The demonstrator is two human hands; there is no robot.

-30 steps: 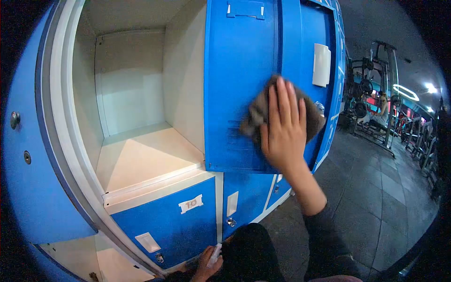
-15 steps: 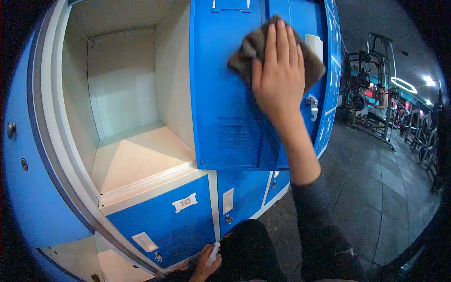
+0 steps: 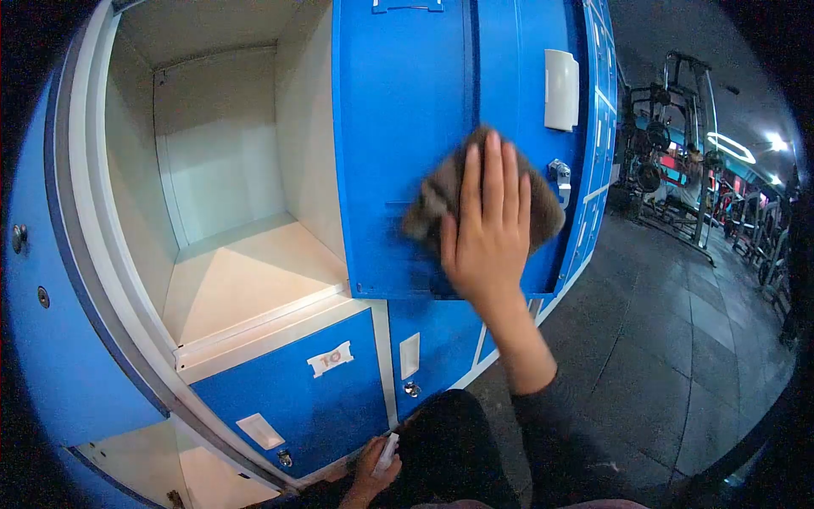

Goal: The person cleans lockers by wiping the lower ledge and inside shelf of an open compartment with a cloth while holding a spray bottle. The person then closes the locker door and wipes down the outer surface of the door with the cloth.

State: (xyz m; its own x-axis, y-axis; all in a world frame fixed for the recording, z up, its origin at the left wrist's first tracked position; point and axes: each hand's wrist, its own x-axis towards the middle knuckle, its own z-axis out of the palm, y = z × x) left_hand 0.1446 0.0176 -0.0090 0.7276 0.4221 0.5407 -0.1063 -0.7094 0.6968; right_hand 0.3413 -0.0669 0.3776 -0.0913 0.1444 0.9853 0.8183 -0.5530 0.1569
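My right hand (image 3: pixel 490 242) lies flat over a folded brown cloth (image 3: pixel 543 214), its fingers stretched upward. It presses the cloth against the inner face of an open blue locker door (image 3: pixel 407 110), left of the metal lock (image 3: pixel 560 174) and below the white handle piece (image 3: pixel 561 89). The cloth covers part of the door's vent slots. Low in the view, near my dark-clothed leg, my left hand (image 3: pixel 370 475) is closed around a small white plastic object (image 3: pixel 387 454). Its lower part is hidden by my fingers.
The open locker compartment (image 3: pixel 225 187) is on the left. Beneath it is a closed blue door (image 3: pixel 297 403) with a number label (image 3: pixel 331 360). More lockers line the right edge. Gym racks (image 3: pixel 687 153) stand farther back on a dark tiled floor (image 3: pixel 653 339).
My right hand and the cloth have slid down the door, from beside the white handle to about lock height. My left hand has hardly moved and still holds the white object.
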